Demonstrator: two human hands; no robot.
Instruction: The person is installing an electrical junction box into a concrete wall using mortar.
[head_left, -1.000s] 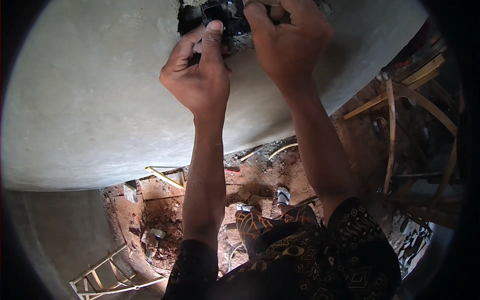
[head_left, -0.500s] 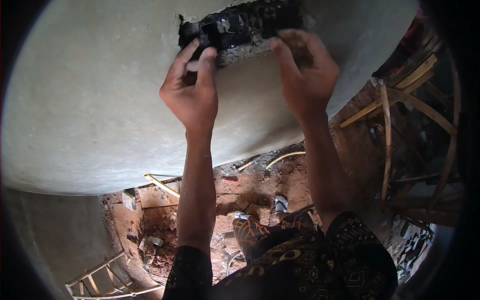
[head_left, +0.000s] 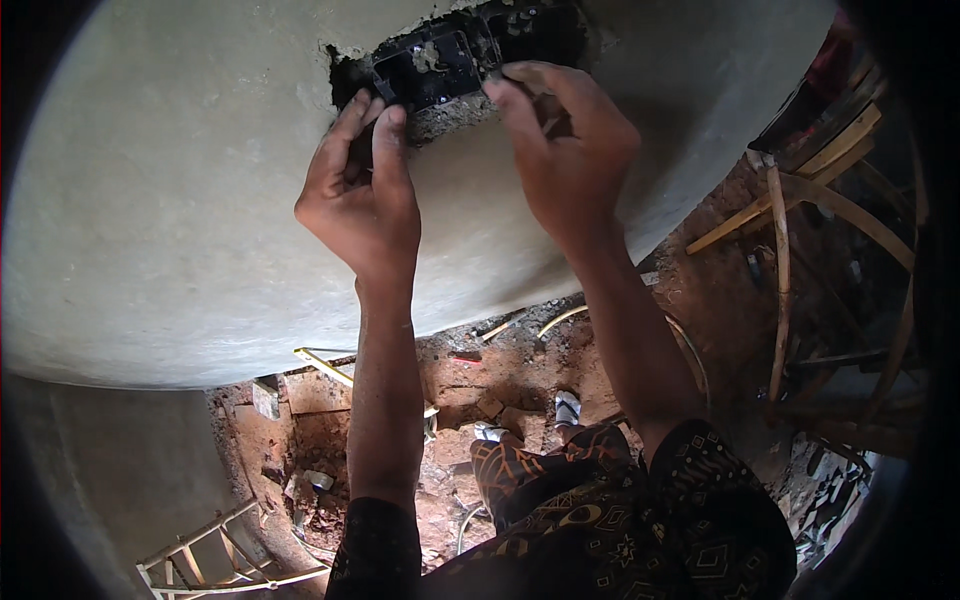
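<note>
A hole with rough edges in the grey plastered wall (head_left: 200, 220) holds a black plastic electrical box (head_left: 428, 72). A second dark box section (head_left: 535, 35) sits to its right, farther up. My left hand (head_left: 365, 190) is closed, thumb and fingers pinched at the lower left corner of the black box. At its lower right corner my right hand (head_left: 575, 150) is closed too, with thumb and index fingertip together on the edge. The other fingers of both hands are curled and partly hidden.
Below lies reddish, rubble-strewn ground (head_left: 470, 400) with a yellow strip (head_left: 325, 367) by the wall foot. Wooden poles (head_left: 780, 260) stand at the right. A wooden ladder-like frame (head_left: 215, 550) lies at the lower left. My sandalled feet (head_left: 567, 407) are on the ground.
In the picture, the wall hole and both hands have shifted left. My right hand has come closer to the black box, and its fingertips now meet the lower right corner.
</note>
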